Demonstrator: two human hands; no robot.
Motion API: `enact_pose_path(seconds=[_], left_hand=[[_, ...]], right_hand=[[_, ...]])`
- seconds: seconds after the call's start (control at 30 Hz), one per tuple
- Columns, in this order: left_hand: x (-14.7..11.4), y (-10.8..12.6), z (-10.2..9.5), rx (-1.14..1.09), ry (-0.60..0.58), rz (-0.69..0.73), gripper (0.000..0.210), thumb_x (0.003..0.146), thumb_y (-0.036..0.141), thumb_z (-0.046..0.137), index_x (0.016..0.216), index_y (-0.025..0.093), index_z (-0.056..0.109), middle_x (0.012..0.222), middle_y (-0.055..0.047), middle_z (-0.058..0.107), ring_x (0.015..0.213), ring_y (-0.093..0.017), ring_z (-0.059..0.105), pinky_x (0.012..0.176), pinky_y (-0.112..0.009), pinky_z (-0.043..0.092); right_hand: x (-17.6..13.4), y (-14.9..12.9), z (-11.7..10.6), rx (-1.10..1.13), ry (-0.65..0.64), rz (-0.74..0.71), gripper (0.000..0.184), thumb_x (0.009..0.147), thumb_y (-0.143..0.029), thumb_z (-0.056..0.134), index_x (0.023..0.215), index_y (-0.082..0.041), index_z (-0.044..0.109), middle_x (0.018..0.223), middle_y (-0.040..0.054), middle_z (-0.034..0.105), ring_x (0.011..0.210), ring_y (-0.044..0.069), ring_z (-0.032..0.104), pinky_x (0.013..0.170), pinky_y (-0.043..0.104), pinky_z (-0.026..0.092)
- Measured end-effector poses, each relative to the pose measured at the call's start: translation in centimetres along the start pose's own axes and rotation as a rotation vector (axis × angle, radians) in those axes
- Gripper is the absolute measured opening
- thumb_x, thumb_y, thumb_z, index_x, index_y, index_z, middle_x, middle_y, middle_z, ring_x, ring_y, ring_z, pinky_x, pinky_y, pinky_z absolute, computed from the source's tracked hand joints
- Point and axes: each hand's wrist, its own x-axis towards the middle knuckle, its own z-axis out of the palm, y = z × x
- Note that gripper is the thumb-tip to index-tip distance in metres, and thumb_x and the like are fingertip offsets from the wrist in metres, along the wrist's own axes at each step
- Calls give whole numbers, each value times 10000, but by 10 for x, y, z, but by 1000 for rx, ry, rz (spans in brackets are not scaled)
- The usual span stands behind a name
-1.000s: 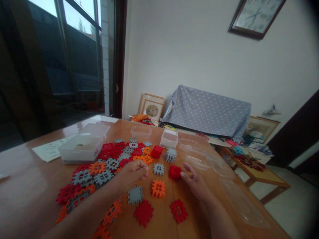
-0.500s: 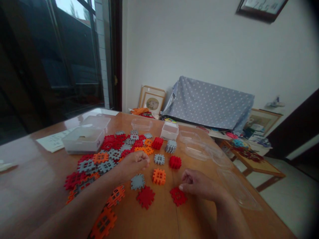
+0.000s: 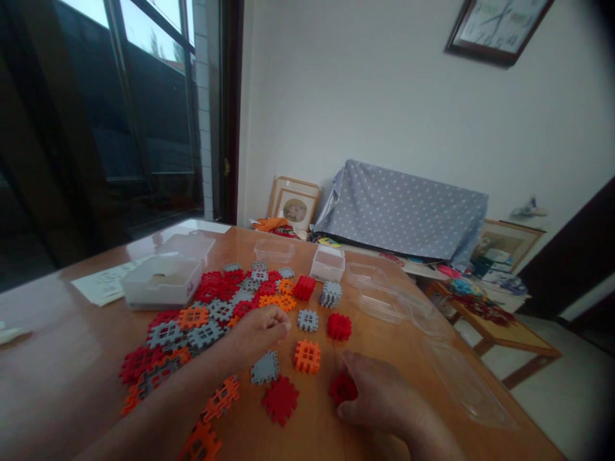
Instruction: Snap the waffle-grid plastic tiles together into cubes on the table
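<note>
The clock [image 3: 502, 22] on the wall has big numbers, but they are blurry, and the marks on the white paper [image 3: 98, 282] are too fuzzy to read. The right hand [image 3: 379, 390] is partly open, with its thumb and fingers bent around a red square [image 3: 342, 387] near the front of the wooden table [image 3: 314, 426]. I can't tell if it is squeezing the square. The left hand [image 3: 264, 326] is curled into a loose fist by the pile of bumpy-edged squares [image 3: 221, 311], and its inside is hidden. The pile looks like hard plastic, in red, grey and orange, and many pieces have window holes. Between the hands is a chunky orange block [image 3: 307, 356], with a solid grey square [image 3: 265, 368] and a solid red square [image 3: 281, 400] to its left. Shiny see-through trays [image 3: 384, 303] lie farther right.
</note>
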Motion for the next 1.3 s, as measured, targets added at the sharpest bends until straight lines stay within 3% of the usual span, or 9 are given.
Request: enact_pose_path(seconds=[0.27, 0.43, 0.6, 0.83, 1.07, 1.3], left_hand=[[-8, 11, 10, -97, -85, -10, 229, 849, 398, 588, 890, 174, 607, 829, -6, 654, 742, -144, 596, 687, -252, 429], [-13, 9, 24, -199, -198, -89, 266, 875, 434, 577, 949, 183, 624, 854, -17, 698, 715, -136, 617, 652, -246, 431], [-16, 11, 33, -247, -195, -123, 218, 842, 385, 616, 921, 182, 598, 713, 10, 656, 646, -134, 614, 591, -239, 414], [-8, 6, 29, -359, -104, -161, 227, 816, 368, 634, 918, 179, 562, 717, -27, 712, 622, -132, 637, 597, -239, 438], [-10, 11, 26, -406, -109, -181, 271, 767, 378, 689, 885, 182, 545, 742, -17, 699, 634, -137, 655, 596, -235, 438], [-11, 13, 24, -378, -137, -177, 271, 804, 379, 658, 962, 179, 567, 831, -43, 724, 694, -151, 667, 648, -262, 454]], right_hand=[[9, 15, -4, 308, 105, -89, 313, 680, -244, 730, 982, -255, 650, 845, 9, 675, 708, 194, 614, 578, 278, 406], [17, -10, 3, 373, 334, -286, 469, 774, -233, 705, 1228, -267, 591, 1039, 42, 637, 856, 198, 618, 732, 325, 505], [21, -31, 15, 337, 424, -448, 581, 784, -153, 671, 1329, -296, 534, 1113, 53, 594, 1007, 217, 603, 868, 363, 526], [35, -22, 26, 350, 586, -414, 633, 804, -218, 706, 1384, -308, 470, 1263, 78, 577, 1169, 267, 575, 1003, 463, 505], [37, -20, 28, 327, 611, -454, 609, 828, -230, 696, 1391, -301, 474, 1354, 90, 555, 1258, 273, 542, 1060, 478, 478], [41, -13, 27, 336, 634, -468, 580, 809, -275, 714, 1361, -290, 537, 1299, 97, 620, 1207, 289, 579, 1036, 484, 490]])
